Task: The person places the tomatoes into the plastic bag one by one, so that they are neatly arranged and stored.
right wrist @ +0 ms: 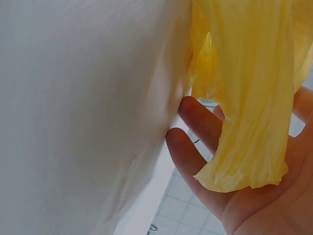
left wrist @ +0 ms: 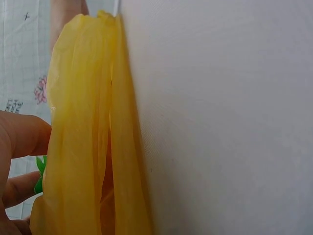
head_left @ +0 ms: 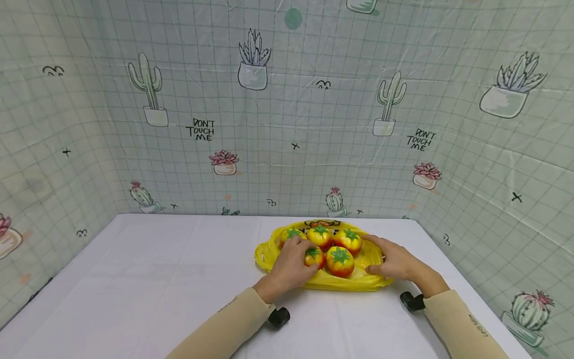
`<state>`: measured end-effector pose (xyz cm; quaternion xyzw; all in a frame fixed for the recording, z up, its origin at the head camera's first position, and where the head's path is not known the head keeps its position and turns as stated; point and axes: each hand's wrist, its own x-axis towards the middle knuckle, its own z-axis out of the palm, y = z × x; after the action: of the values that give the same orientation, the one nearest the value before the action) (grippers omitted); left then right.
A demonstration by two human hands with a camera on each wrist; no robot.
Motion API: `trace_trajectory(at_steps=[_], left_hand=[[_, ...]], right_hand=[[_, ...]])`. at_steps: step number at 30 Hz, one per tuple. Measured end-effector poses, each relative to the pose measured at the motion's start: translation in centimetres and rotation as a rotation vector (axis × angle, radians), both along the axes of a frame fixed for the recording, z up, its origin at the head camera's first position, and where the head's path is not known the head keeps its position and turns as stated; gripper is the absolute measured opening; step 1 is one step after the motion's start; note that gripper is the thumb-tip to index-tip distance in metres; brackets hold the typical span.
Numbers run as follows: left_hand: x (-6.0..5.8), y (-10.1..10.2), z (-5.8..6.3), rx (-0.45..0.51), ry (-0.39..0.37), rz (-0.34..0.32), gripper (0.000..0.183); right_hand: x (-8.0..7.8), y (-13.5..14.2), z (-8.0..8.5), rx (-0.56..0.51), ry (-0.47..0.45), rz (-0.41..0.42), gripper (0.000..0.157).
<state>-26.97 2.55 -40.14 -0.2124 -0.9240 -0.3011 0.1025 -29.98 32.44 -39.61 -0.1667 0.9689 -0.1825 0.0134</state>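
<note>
Several toy tomatoes (head_left: 340, 261), red and yellow with green star-shaped leaf tops, sit in an open yellow plastic bag (head_left: 332, 284) on the table. My left hand (head_left: 292, 262) grips the front left tomato (head_left: 314, 257), fingers behind it and thumb at its near side. In the left wrist view, a green leaf tip (left wrist: 41, 174) shows between the fingers beside the yellow bag wall (left wrist: 78, 122). My right hand (head_left: 394, 260) rests at the bag's right end with fingers spread and fairly straight. Its palm faces the bag's loose edge (right wrist: 244, 166) in the right wrist view.
A white cloth covers the table (head_left: 148, 279). Behind and at both sides stands a grid-patterned curtain (head_left: 296, 114) with printed cacti. A black wrist device (head_left: 279, 317) sits under the left wrist, another black device (head_left: 411, 301) under the right.
</note>
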Motion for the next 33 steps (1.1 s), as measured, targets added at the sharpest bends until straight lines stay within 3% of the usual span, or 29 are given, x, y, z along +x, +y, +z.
trace_trajectory(at_steps=[13,33], left_hand=[[-0.1,-0.4,0.0,0.003,-0.01,0.023,0.039],[-0.1,-1.7,0.9,0.035,0.007,-0.011,0.038]], right_hand=[[-0.3,-0.4,0.0,-0.02,-0.004,0.022,0.082],[0.2,-0.1,0.5,-0.049,-0.006,0.029,0.079]])
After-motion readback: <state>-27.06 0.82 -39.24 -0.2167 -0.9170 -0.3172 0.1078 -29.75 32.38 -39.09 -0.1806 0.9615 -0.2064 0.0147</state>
